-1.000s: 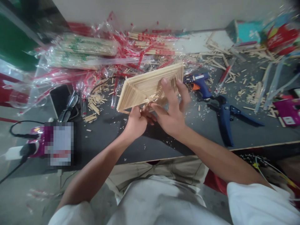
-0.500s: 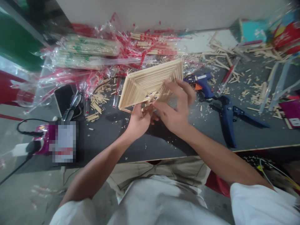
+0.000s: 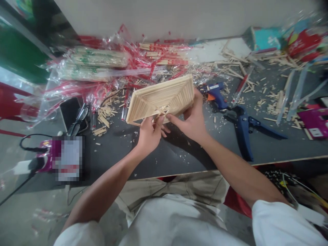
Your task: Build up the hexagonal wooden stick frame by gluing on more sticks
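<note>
A stepped, rectangular structure of stacked wooden sticks is held tilted above the table, its hollow side facing me. My left hand grips its near edge, thumb and fingers pinched close to the small crossed sticks at its centre. My right hand is wrapped round the right side, the fingers hidden behind the structure and the thumb pointing in toward the left fingertips. A blue glue gun lies just right of my right hand, with a blue-handled cutter nearer to me.
Plastic-wrapped bundles of sticks lie at the back left. Cut stick pieces are scattered on both sides of the dark table. A phone with glasses and a purple power strip sit at left.
My right hand has moved from over the structure's inner face to round its right side. The structure has shifted slightly left and down in view; my left hand keeps its hold.
</note>
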{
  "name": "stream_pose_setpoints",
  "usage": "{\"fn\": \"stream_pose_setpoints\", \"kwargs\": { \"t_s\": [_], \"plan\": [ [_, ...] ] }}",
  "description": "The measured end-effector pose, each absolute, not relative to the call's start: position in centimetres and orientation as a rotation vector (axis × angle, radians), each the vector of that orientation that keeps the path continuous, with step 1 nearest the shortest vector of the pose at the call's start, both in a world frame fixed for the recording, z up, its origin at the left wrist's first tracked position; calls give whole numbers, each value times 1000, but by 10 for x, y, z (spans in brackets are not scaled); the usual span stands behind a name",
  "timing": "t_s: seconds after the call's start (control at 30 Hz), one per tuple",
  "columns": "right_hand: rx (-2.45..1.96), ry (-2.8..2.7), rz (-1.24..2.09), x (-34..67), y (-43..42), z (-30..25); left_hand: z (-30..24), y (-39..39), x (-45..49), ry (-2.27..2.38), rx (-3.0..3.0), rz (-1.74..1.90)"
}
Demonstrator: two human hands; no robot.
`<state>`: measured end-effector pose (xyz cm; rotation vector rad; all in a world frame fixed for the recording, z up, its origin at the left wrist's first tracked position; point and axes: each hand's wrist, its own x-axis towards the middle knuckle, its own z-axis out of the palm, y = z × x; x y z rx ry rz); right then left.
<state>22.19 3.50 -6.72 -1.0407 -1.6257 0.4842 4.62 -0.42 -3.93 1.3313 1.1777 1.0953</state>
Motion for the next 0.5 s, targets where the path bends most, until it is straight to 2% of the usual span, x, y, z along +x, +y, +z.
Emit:
{"fn": "stream_pose_setpoints", "kwargs": {
  "t_s": [0.23,0.5],
  "plan": [
    [-1044,-1530,615,216,36,-63,-42,-3,48,1180,1327,1130],
    [-1045,-1534,589,214,37,-63,-39,-5,49,1218,1352,1114]
  ]
}}
